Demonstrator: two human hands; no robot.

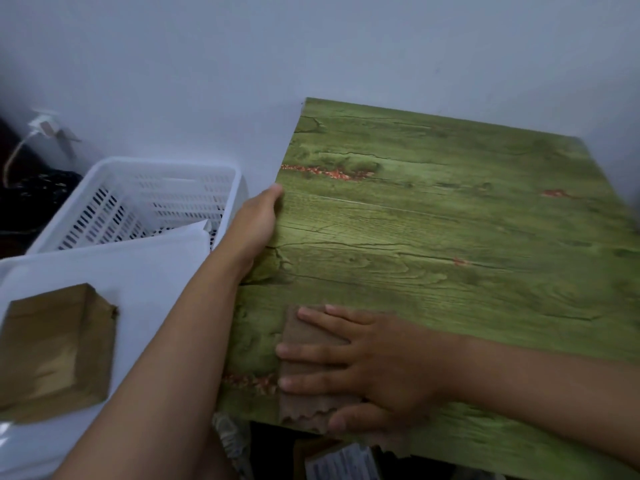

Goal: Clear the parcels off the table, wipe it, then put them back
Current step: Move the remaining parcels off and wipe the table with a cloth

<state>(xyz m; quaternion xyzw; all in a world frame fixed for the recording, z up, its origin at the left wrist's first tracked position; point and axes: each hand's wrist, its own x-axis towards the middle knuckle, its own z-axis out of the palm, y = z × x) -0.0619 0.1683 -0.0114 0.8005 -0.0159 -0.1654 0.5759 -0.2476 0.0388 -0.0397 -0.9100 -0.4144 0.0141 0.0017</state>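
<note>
Two bare hands work at the green, wood-grain-printed tabletop [450, 220], which stands in a corner against a pale wall [311, 46]. The right hand [374, 368] lies flat with its fingers straight and spread, pressing a brown cleaning cloth [308, 372] onto the near left part of the tabletop; the cloth's scalloped edge shows at the tabletop's near edge, just beside the thumb. The left hand [256, 226] rests along the tabletop's left edge, its fingers out of sight below the edge, so whether they curl round it cannot be told. Left of the tabletop and lower down stands a white slotted plastic basket [145, 199], with a white plastic parcel bag [156, 265] lying partly over its near rim. A brown cardboard parcel box [55, 344] sits on that white bag, well apart from the tabletop. Below the tabletop's near edge, part of another parcel with a printed white label [343, 462] shows, blurred and in shadow. At far left a white plug with its cable [41, 128] hangs on the wall above a dark, unclear mass.
</note>
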